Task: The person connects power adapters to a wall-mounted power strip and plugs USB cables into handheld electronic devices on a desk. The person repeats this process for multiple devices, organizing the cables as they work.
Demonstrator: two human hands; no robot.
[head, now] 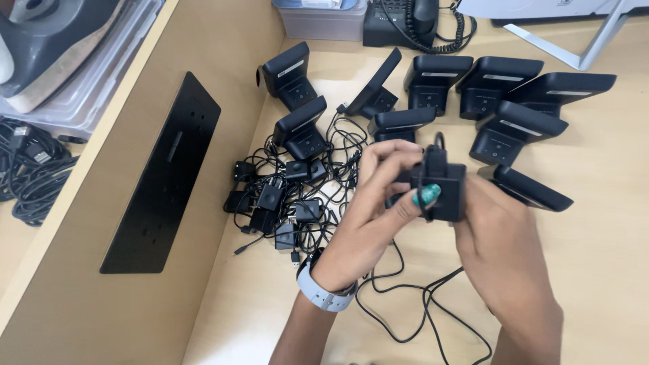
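Both hands hold 1 black adapter block above the wooden desk: the left hand pinches its front face and cable, the right hand cups it from behind, steadying it beside the tangled chargers.

The right hand covers the near side of the black adapter, and its fingers are out of sight behind it. The left hand hides where the cable meets the adapter. At the tabletop's far edge, the telephone, the plastic box and the white stand are cut off. The tangled plugs cannot be counted.
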